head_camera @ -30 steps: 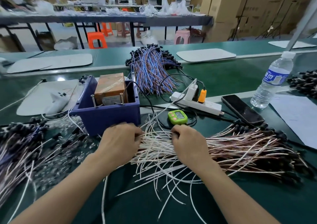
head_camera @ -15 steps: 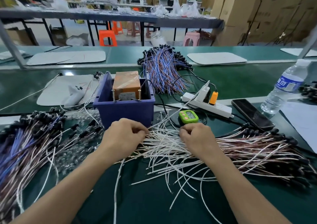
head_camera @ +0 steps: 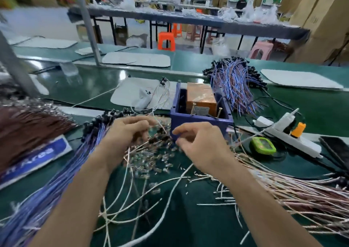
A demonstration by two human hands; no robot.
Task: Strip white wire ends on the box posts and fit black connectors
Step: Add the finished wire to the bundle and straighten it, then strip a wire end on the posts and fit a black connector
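Both of your hands have curled fingers, and the blur hides whether either one pinches anything. On your left hand [head_camera: 128, 133] the thumb reaches out over the bent fingers [head_camera: 140, 134], just beside a few black connectors [head_camera: 160, 133] on thin leads. Your right hand [head_camera: 202, 146] hovers close to it, forefinger and thumb drawn near each other in front of the blue box [head_camera: 200, 123].

Under your hands a scatter of small clear pieces [head_camera: 154, 159] lies on the green desk [head_camera: 188, 228], and loose white wires [head_camera: 170, 188] fan out from there toward you. The box stands just behind your hands. Two metal posts [head_camera: 192, 110] stand at its near edge, and an orange-brown block [head_camera: 201, 97] sits inside it.

To your left a long bundle of blue wires [head_camera: 47, 190] runs beside your forearm, its black ends near your wrist. A brown bundle [head_camera: 28, 127] lies farther out, with a blue-and-white sign [head_camera: 34, 158] between the two. To your right a thick sheaf of pink and white wires [head_camera: 302, 195] spreads from under your forearm. Beyond it sit a green timer [head_camera: 262, 145], a white power strip [head_camera: 294, 142] carrying an orange plug [head_camera: 298, 129], and a dark phone [head_camera: 336, 148] at the edge of view. Behind the box lie another blue bundle [head_camera: 236, 84] and a white mat [head_camera: 132, 93].
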